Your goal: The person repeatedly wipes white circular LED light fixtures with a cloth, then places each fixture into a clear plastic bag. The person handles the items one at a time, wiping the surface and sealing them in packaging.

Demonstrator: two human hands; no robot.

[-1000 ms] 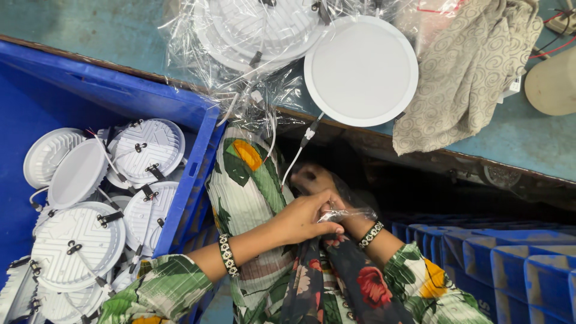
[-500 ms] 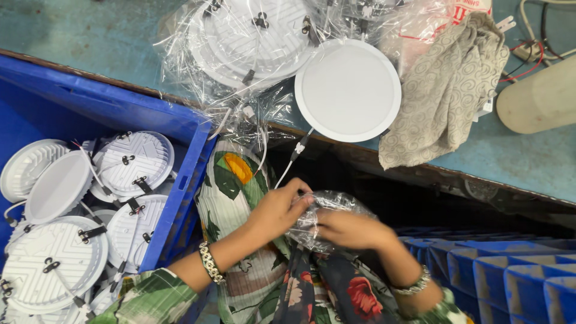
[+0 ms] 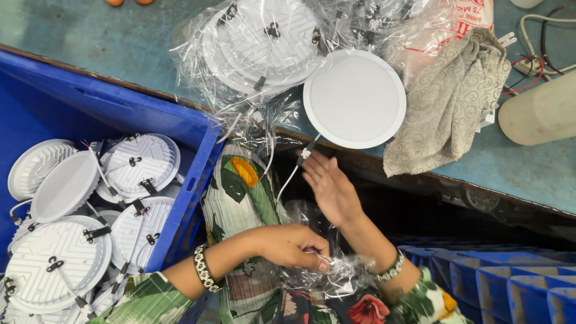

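Note:
My left hand [image 3: 295, 246] is low in the middle, its fingers pinched on a crumpled clear plastic bag [image 3: 336, 270] that lies in my lap. My right hand [image 3: 329, 185] is raised above it with the fingers stretched out flat. Its fingertips are right by the small connector [image 3: 306, 153] on a thin white cable hanging from a round white light panel [image 3: 354, 99]. The panel lies face up at the edge of the green table [image 3: 120, 42]. My right hand holds nothing.
A blue crate [image 3: 120, 114] on the left holds several round white light panels [image 3: 139, 163] lying back side up. Bagged panels [image 3: 258, 45] are heaped on the table. A patterned cloth [image 3: 447, 108] and a cream cylinder [image 3: 540, 111] lie to the right. Blue bins [image 3: 504, 282] stand at the lower right.
My right hand has let go of the plastic bag and risen toward the hanging cable connector. My left hand stays on the bag. The view has shifted slightly.

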